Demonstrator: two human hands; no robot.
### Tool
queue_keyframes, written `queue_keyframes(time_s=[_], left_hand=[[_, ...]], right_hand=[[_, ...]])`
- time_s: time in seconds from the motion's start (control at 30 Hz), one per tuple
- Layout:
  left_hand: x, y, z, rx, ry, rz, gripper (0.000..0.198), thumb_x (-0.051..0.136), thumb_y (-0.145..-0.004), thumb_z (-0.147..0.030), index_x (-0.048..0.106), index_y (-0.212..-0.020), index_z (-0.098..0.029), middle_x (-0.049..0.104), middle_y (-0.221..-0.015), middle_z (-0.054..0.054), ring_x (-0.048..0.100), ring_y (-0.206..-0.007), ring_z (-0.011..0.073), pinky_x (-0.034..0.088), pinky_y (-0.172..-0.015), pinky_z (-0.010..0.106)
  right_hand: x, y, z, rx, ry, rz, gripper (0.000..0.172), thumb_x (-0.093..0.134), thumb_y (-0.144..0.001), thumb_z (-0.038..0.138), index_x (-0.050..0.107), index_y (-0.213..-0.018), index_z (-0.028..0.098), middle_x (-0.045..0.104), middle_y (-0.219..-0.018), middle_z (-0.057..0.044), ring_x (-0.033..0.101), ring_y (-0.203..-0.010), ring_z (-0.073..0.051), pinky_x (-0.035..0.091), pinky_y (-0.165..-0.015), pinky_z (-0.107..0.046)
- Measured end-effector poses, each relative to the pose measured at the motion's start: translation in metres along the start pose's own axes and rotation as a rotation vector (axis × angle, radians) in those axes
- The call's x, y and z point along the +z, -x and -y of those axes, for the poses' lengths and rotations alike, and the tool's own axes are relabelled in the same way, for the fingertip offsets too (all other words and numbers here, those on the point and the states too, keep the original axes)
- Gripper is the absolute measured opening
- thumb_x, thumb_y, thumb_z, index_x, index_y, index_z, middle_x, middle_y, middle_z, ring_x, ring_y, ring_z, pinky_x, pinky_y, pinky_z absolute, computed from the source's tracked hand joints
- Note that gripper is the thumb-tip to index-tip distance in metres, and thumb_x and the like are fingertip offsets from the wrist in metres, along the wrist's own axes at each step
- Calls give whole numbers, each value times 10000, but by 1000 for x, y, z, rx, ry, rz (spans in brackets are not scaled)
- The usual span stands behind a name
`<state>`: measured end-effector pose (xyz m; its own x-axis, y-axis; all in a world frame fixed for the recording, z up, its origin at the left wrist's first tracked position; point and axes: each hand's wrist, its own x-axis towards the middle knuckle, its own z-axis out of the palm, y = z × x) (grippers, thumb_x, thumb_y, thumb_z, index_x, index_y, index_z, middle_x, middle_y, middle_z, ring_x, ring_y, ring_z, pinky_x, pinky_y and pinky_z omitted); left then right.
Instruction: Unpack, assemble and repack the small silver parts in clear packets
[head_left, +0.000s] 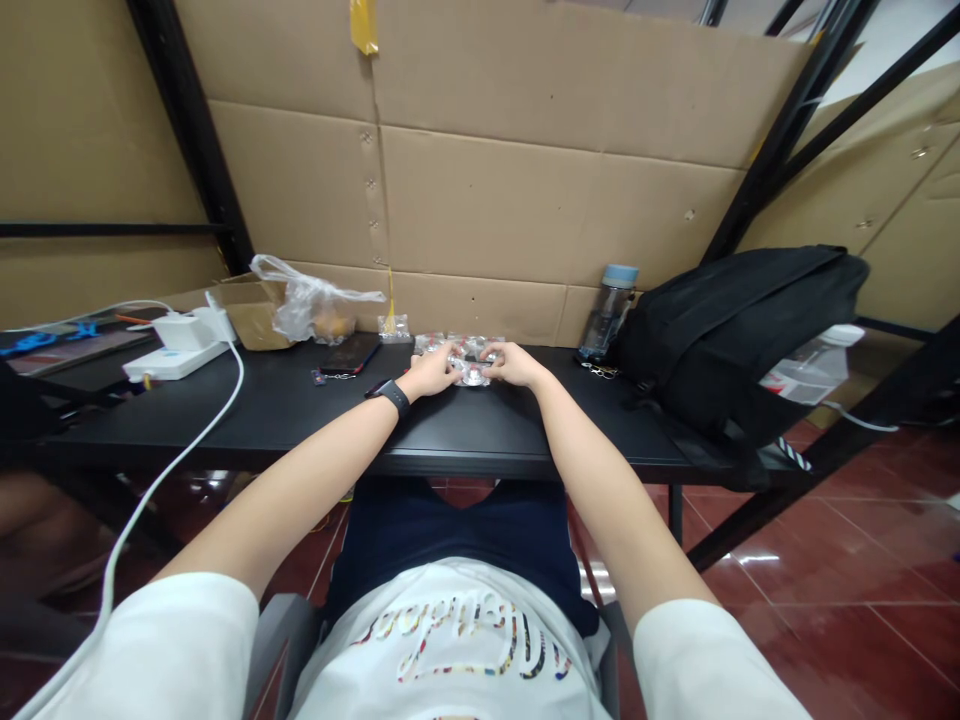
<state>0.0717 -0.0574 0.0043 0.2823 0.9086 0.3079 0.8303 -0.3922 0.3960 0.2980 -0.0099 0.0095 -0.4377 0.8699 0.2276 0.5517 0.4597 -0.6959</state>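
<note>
Touching shiny clear-plastic packets (473,375) at twelve o'clock on the flat black bench (465,430), with bare, part-curled left hand (436,371) at nine and right hand (516,364) at three. Apparently unfinished; cannot tell whether gripping, or how much done or left.

No text can be read: at six o'clock, colourful script lettering (491,638) on a white T-shirt (442,590) is upside down; at three o'clock, a clear bottle's (816,362) red-and-white label (780,382) is too small.
</note>
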Motion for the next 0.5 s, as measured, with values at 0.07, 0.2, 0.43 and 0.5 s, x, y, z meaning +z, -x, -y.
queue_keyframes(time_s=[0.07, 0.2, 0.43, 0.5], left_hand=[[1, -1, 1, -12, -28, -30, 453, 626, -865, -399, 511, -1278, -255, 782, -941, 33, 677, -1067, 294, 365, -977, 437], [-7, -6, 12, -53, -104, -152, 359, 588, -860, -325, 568, -1211, -253, 773, -925, 51, 674, -1032, 312, 355, -964, 456], [-49, -6, 67, -183, -145, -234, 163, 622, -822, -262, 730, -942, -275, 762, -1016, 65, 640, -1083, 337, 368, -993, 484], [-55, -5, 83, -201, -102, -162, 85, 698, -770, -288, 740, -842, -272, 767, -941, 47, 654, -1042, 319, 398, -985, 444]], right_hand=[[0, 1, 0, 15, 51, -29, 333, 801, -710, 176, 683, -1021, 165, 692, -608, 33, 624, -581, -129, 485, -643, -223], [-3, 2, 0, 53, 168, -90, 194, 756, -701, 127, 727, -889, 167, 698, -619, 23, 646, -633, -141, 484, -682, -225], [-3, -5, -8, 96, 359, -245, 81, 729, -740, 155, 748, -811, 192, 743, -762, -40, 681, -747, -168, 490, -725, -228], [1, -7, -7, 122, 383, -289, 76, 743, -755, 199, 745, -830, 211, 750, -829, -55, 686, -799, -180, 505, -758, -241]])
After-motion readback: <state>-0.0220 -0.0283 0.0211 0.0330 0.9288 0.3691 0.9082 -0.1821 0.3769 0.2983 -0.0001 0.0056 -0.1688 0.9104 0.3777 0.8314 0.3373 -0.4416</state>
